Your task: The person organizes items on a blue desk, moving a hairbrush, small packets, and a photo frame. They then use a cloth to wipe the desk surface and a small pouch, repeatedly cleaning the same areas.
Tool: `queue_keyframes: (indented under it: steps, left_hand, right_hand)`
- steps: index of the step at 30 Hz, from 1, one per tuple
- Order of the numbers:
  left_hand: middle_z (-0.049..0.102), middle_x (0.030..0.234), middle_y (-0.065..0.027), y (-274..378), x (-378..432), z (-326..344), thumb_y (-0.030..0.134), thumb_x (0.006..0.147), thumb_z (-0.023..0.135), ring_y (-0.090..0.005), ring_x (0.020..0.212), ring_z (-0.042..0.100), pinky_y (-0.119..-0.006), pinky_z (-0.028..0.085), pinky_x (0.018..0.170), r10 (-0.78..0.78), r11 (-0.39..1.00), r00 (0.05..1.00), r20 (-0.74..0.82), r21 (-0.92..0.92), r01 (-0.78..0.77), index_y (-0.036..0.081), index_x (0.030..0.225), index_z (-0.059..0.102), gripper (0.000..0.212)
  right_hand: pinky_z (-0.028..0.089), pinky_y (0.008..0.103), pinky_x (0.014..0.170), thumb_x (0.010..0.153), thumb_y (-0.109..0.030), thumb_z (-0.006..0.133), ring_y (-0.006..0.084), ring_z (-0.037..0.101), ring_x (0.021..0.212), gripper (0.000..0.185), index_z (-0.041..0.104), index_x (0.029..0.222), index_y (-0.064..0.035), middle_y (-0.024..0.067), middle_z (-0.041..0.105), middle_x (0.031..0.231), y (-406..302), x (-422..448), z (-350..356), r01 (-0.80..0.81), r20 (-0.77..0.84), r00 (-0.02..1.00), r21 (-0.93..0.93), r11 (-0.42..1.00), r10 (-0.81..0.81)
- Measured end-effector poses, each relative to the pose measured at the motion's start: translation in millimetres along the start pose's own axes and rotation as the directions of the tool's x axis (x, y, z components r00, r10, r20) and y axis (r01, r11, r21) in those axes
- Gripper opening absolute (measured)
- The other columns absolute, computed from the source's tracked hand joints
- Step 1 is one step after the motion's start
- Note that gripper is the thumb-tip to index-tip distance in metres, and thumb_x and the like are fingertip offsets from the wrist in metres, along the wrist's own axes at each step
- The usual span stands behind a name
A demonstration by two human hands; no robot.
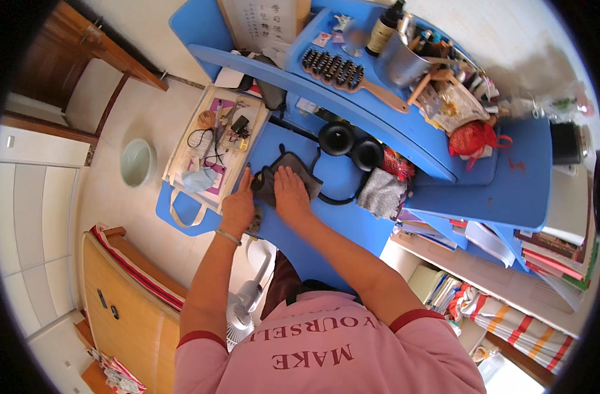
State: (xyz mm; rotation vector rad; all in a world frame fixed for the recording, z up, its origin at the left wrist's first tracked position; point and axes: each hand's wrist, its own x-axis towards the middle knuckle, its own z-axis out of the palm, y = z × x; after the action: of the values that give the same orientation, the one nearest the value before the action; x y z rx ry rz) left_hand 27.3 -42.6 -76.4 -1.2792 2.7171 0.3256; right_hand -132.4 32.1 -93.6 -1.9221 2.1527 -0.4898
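Observation:
A dark grey cloth pouch with black edging and a cord lies on the blue desk. My right hand rests flat on it, palm down, fingers extended. Beside the pouch's left end is my left hand, fingers pointing away from me near the shallow tray's edge; whether it pinches anything is unclear. To the pouch's right lie black headphones with round ear cushions, their band curving towards me. A folded grey cloth sits against the band. Something patterned shows partly behind my left hand.
A shallow tray of cables and small items stands at the left. Beyond the desk, a blue shelf holds a wooden hairbrush, a bottle and a metal cup. A white fan stands near my left side.

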Motion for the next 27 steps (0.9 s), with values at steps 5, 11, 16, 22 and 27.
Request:
queue_keyframes:
  steps: [5, 11, 16, 22, 27]
  left_hand:
    - [0.019, 0.158, -0.0019, -4.3, 3.6, -6.9, -0.002, 0.076, 0.054, -0.0319, 0.086, 0.067, -0.044, 0.054, 0.068, -0.019, 1.0, 0.995, 0.102, 0.003, 0.019, 0.005, 0.143, 0.036, 0.07]
    - [0.025, 0.156, -0.0009, 3.7, 7.1, -17.0, -0.001, 0.078, 0.049, -0.0352, 0.096, 0.065, -0.046, 0.053, 0.079, -0.065, 0.997, 0.988, 0.14, -0.024, 0.069, 0.008, 0.141, 0.038, 0.065]
    - [0.032, 0.153, -0.0043, -0.1, 4.3, -15.5, -0.001, 0.08, 0.05, -0.0366, 0.102, 0.062, -0.046, 0.053, 0.081, 0.008, 0.995, 0.999, 0.037, -0.101, -0.004, 0.008, 0.138, 0.041, 0.059]
    - [0.056, 0.129, -0.0165, -2.3, -13.3, -12.6, 0.006, 0.085, 0.052, -0.0373, 0.1, 0.062, -0.045, 0.052, 0.081, 0.085, 0.984, 0.971, -0.225, -0.137, -0.118, 0.007, 0.123, 0.055, 0.038]
    - [0.067, 0.092, -0.0214, 36.6, -63.9, -21.6, 0.018, 0.088, 0.052, -0.0409, 0.09, 0.063, -0.044, 0.05, 0.079, -0.167, 0.838, 0.973, 0.156, -0.498, 0.224, 0.003, 0.095, 0.068, 0.023]
  right_hand:
    - [0.022, 0.0433, 0.116, 0.081, -0.004, 0.049, 0.0332, 0.031, 0.139, 0.055, 0.043, 0.135, 0.0069, 0.0206, 0.038, 0.146, 2.6, -82.5, -31.3, 0.16, 0.162, 0.972, 0.076, 0.984, -0.171]
    - [0.024, 0.0438, 0.115, 0.08, 0.001, 0.047, 0.0312, 0.034, 0.138, 0.053, 0.046, 0.133, 0.0047, 0.0187, 0.041, 0.144, 82.1, -202.4, -92.3, 0.099, 0.189, 0.975, 0.101, 0.99, -0.116]
    - [0.025, 0.0462, 0.114, 0.085, -0.001, 0.045, 0.0318, 0.035, 0.138, 0.049, 0.046, 0.133, 0.0035, 0.0168, 0.041, 0.145, 115.1, -244.1, -96.5, -0.203, 0.007, 0.979, 0.008, 0.979, 0.203]
    - [0.022, 0.0483, 0.114, 0.084, -0.004, 0.048, 0.0376, 0.028, 0.14, 0.052, 0.041, 0.135, 0.0081, 0.0211, 0.035, 0.147, 83.8, -220.3, -67.9, -0.331, -0.08, 0.941, 0.003, 0.944, 0.33]
    - [0.026, 0.0474, 0.113, 0.081, -0.004, 0.05, 0.0377, 0.036, 0.134, 0.052, 0.047, 0.131, 0.0065, 0.0206, 0.041, 0.143, 80.4, -224.1, -71.0, 0.222, 0.052, 0.972, 0.118, 0.968, -0.229]
